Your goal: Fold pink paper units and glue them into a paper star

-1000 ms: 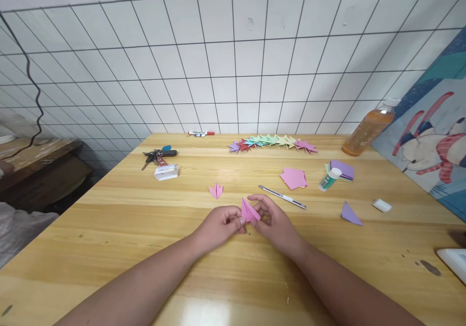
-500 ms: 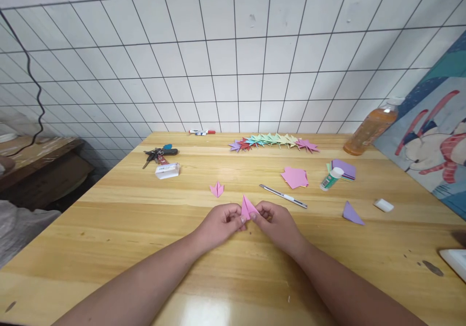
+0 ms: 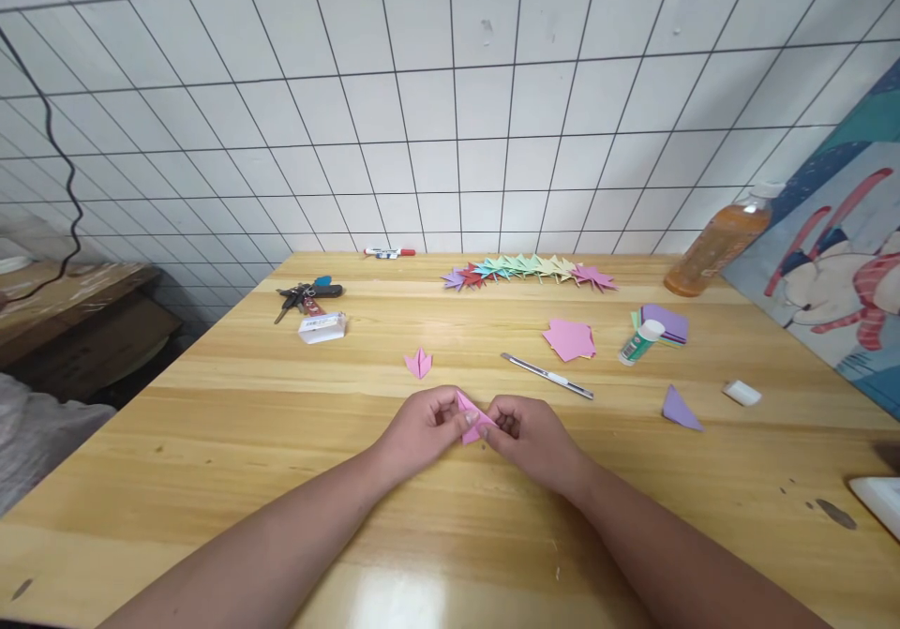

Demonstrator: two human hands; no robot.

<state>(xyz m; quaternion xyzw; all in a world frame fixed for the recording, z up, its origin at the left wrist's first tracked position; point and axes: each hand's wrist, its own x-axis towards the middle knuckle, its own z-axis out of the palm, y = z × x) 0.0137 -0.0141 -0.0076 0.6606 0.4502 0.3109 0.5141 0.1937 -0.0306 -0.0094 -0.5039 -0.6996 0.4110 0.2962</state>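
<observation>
A small folded piece of pink paper [image 3: 470,434] is pinched between my two hands, low over the front middle of the table. My left hand [image 3: 432,427] grips its left side, the thumb lying across its face. On its right corner, my right hand [image 3: 529,432] closes with thumb and curled fingers. Part of the paper is hidden behind the fingers. Just beyond my left hand lies a finished-looking pink folded shape [image 3: 419,364] with three points. A utility knife [image 3: 548,375] rests slantwise beyond my right hand.
Pink sheets [image 3: 569,339], a glue stick [image 3: 641,342], coloured paper squares [image 3: 665,323], a purple folded piece [image 3: 680,409] and an eraser [image 3: 742,393] lie right. Behind are a folded paper row [image 3: 527,270], a marker [image 3: 389,253] and a bottle [image 3: 721,240]. Keys [image 3: 309,297] and a small box [image 3: 322,327] lie left.
The pink paper has been turned in my hands: its peak pointed up before, and now it slants down to the right with a lower tip showing. Both hands stay in nearly the same place.
</observation>
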